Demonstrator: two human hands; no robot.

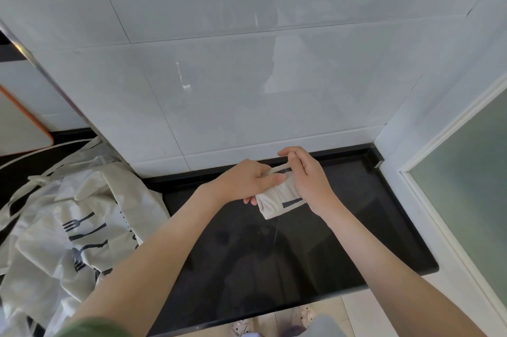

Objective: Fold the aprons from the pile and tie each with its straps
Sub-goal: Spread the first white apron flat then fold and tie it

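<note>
A shiny black counter [274, 268] runs along a wall [247, 75] of big, smooth white tiles that gleam like glass.

A little toward four o'clock from the middle of the view, a folded apron [282, 200] is held up just above the counter. It is a small, thick, soft bundle of cream cloth with a dark grey print on its side. The left hand [247, 180] grips its nine o'clock end, thumb flat on top and fingers curled under. A thin cream strap [277, 168] runs from under that thumb toward one o'clock. The right hand [304, 174] pinches the strap with bent fingers at the twelve o'clock side of the bundle, and its palm lies against the bundle's three o'clock end. A fine thread hangs down from the bundle.

At eight o'clock the pile of aprons [76, 226] lies crumpled on the counter, cream cloth with dark forks and spoons printed on it. Long thin straps loop out of it toward ten o'clock.

At nine o'clock a pale board [19, 128] with an orange rim and a round corner leans near the wall. At three o'clock stands a door [466, 177] of cloudy green glass in a white frame. At six o'clock, pale spotted slippers [303, 314] show on the light floor [356, 314]. A green sleeve [87, 328] shows at seven o'clock.
</note>
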